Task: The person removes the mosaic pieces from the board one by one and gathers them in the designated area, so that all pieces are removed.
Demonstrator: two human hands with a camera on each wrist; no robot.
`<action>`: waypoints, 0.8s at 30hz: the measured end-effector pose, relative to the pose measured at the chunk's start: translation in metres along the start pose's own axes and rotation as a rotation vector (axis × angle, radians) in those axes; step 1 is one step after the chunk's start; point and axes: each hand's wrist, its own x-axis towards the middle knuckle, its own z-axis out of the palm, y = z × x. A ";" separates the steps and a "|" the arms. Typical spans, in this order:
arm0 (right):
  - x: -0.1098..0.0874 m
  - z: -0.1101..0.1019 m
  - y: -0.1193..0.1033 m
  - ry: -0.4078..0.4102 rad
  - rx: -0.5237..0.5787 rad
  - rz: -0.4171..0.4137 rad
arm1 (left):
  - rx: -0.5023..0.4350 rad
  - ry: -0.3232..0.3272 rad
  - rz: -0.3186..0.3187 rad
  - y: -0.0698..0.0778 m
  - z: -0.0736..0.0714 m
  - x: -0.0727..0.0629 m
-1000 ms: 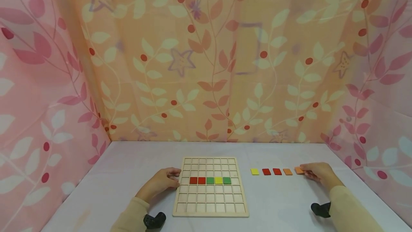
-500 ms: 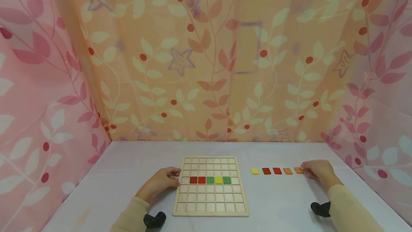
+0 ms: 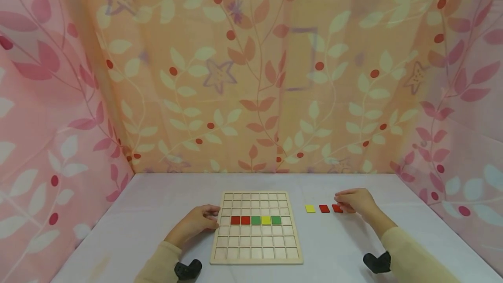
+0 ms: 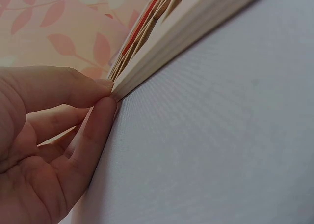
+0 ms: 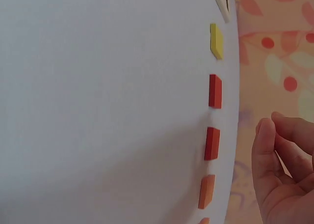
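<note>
My left hand (image 3: pixel 196 221) grips the left edge of a square-celled wooden grid board (image 3: pixel 257 256). Close up in the left wrist view, thumb and finger meet at the board's pale side (image 4: pixel 162 62). A row of red, green and yellow square tiles (image 3: pixel 256 220) sits in the board's cells. To its right, my right hand (image 3: pixel 355 201) hovers above a line of loose tiles. From left these are a yellow tile (image 3: pixel 310 209), two red tiles (image 5: pixel 212 143) and two orange tiles (image 5: pixel 206 191). Its fingertips come together with nothing seen between them. In the head view this hand hides the orange tiles.
A white cloth (image 3: pixel 165 195) covers the table. Patterned curtains (image 3: pixel 251 99) stand behind it and on both sides. A black strap piece (image 3: pixel 188 270) sits at the left wrist, another black piece (image 3: pixel 377 263) at the right.
My right hand has left the rightmost orange tile, risen and moved left over the other tiles. The left hand stays at the board's edge.
</note>
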 end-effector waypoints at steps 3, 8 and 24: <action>-0.004 0.012 -0.006 -0.034 0.043 -0.012 | -0.003 -0.002 0.012 -0.001 0.000 0.000; -0.007 0.028 -0.010 -0.070 0.064 -0.033 | 0.002 -0.011 0.023 -0.001 -0.001 0.001; -0.011 0.075 -0.022 -0.099 0.025 -0.047 | -0.036 -0.027 0.026 -0.002 0.000 0.001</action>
